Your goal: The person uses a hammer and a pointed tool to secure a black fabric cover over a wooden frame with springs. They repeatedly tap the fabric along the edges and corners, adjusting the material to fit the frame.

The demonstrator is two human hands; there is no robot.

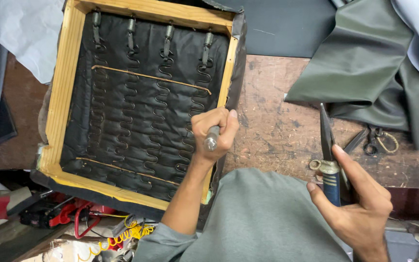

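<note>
An upturned seat frame (pixel 63 92) of pale wood lies on the workbench, with black fabric and several zigzag springs (pixel 158 104) inside. My left hand (pixel 215 132) is closed around a metal-handled tool (pixel 212 140) at the frame's right rail (pixel 227 77); its tip is hidden by my fingers. My right hand (pixel 360 206) grips blue-handled pliers (pixel 328 160) off to the right, jaws pointing away from me above the bench.
Olive-green leatherette (pixel 364 63) is heaped at the back right, with scissors (pixel 372 140) beside it on the worn wooden bench (pixel 277 121). A red tool (pixel 59 213) and a yellow coiled hose (pixel 122 235) lie below the frame at the left. White paper (pixel 25 34) lies at the top left.
</note>
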